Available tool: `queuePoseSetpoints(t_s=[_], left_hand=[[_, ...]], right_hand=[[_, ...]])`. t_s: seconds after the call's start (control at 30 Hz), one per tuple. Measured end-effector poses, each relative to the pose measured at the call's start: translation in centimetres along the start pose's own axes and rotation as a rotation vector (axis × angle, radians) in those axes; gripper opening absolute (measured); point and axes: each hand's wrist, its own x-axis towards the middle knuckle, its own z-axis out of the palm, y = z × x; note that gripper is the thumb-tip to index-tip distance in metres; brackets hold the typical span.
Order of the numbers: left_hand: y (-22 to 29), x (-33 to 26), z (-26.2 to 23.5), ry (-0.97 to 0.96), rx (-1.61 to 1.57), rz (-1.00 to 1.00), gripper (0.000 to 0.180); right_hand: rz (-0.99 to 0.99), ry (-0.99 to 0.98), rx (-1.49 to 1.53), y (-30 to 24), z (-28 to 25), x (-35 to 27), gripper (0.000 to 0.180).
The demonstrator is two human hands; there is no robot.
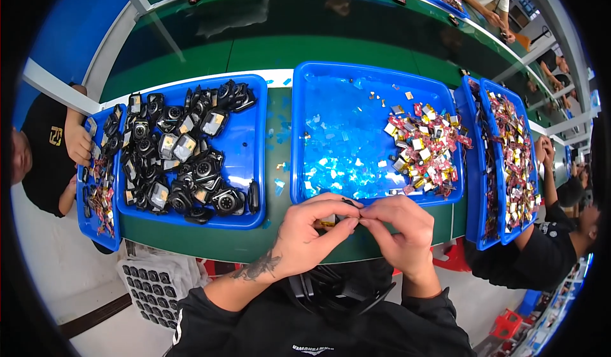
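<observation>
My left hand and my right hand meet over the front edge of the middle tray, fingers pinched together. Between their fingertips is a small dark part, mostly covered, so its kind is hard to make out. A pale bit shows inside the curl of my left fingers. Just beyond is the blue tray, where small battery-like parts with red and yellow pieces are heaped at the right. Scattered blue film scraps cover its left part. To the left, another blue tray holds many black watch cases.
Stacked blue trays of similar small parts stand at the right, beside a co-worker in black. Another person's hand rests by a tray at the far left. A green belt runs behind; a tray of black parts sits below.
</observation>
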Motion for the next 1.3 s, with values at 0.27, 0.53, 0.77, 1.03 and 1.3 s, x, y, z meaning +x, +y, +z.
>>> queuePoseSetpoints(t_s=[0.27, 0.53, 0.77, 1.03, 1.3], left_hand=[[0.4, 0.1, 0.7, 0.089, -0.046, 0.019, 0.017], [0.8, 0.1, 1.2, 0.115, -0.050, 0.040, 0.022], [1.0, 0.2, 1.7, 0.095, -0.101, 0.054, 0.022], [1.2, 0.0, 1.5, 0.099, 0.015, 0.094, 0.021], [1.0, 0.1, 1.9, 0.175, 0.072, 0.151, 0.018]], right_hand=[[0.059, 0.081, 0.022, -1.0, 0.7, -0.4, 0.019], [-0.040, 0.216, -0.085, -1.0, 1.8, -0.7, 0.024], [-0.029, 0.243, -0.117, -0.9, 1.6, -0.9, 0.025], [-0.045, 0.239, -0.150, -1.0, 1.6, -0.8, 0.026], [-0.076, 0.254, -0.180, -1.0, 1.5, -0.8, 0.025]])
